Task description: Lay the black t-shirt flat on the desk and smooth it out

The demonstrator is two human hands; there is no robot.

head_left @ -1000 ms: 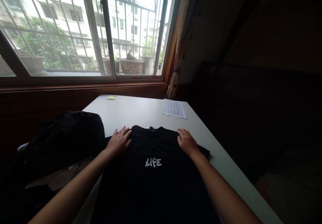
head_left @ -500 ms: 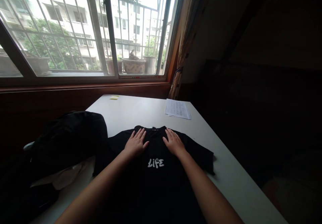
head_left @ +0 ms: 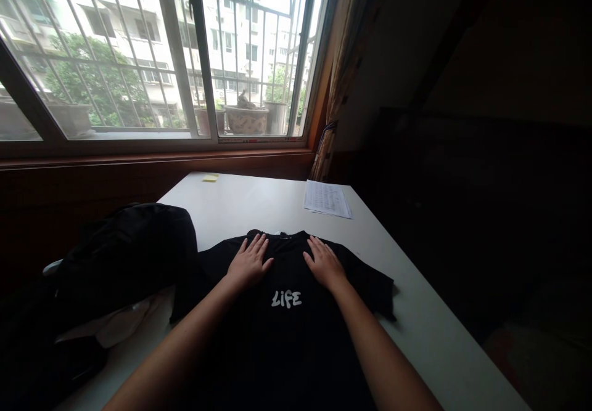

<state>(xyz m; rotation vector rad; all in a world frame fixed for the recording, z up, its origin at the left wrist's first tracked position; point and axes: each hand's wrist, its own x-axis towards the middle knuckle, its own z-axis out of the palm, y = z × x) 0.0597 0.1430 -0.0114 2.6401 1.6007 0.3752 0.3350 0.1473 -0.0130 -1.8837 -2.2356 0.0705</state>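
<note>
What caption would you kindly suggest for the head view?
Both hands rest on a black T-shirt spread across a white table.

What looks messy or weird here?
Nothing looks spilled or broken. Just the dark bundle, on the left, looks messy: it's bunched up, while the black shirt lies spread out under the left hand and right hand.

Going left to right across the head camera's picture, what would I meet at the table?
Black cloth-like heap, small yellow paper note, bare left hand, white "life" lettering on the black fabric T-shirt, bare right hand, the T-shirt's short black sleeve.
</note>
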